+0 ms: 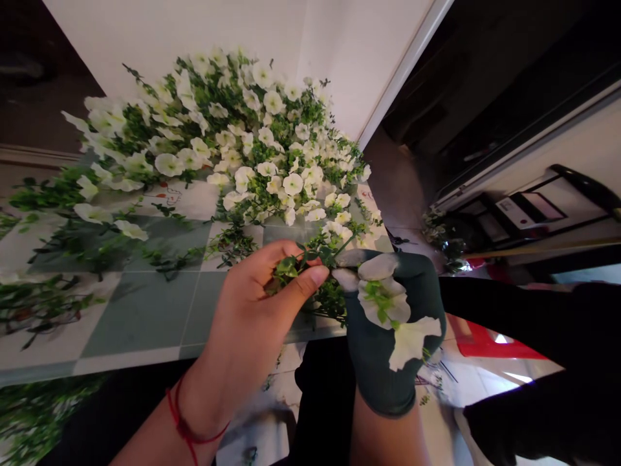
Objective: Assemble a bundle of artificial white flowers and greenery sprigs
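Note:
My left hand (264, 304), bare with a red string at the wrist, pinches a green leafy sprig (287, 266) between thumb and fingers. Close beside it, my right hand (392, 310) wears a dark green glove with grey fingertips. Its fingers are closed on a thin green stem (343, 247) that reaches toward the left hand. Two white flowers (410, 342) with green centres hang over the back of the glove. Behind both hands, a large heap of white flowers (292, 184) with green leaves covers the far part of the table.
The table (145, 310) has a green and white checked top. Loose green sprigs (39, 301) lie at its left. More greenery (43, 414) shows below the front edge. At the right are a red object (495, 340) on the floor and a person's dark-clothed leg (543, 414).

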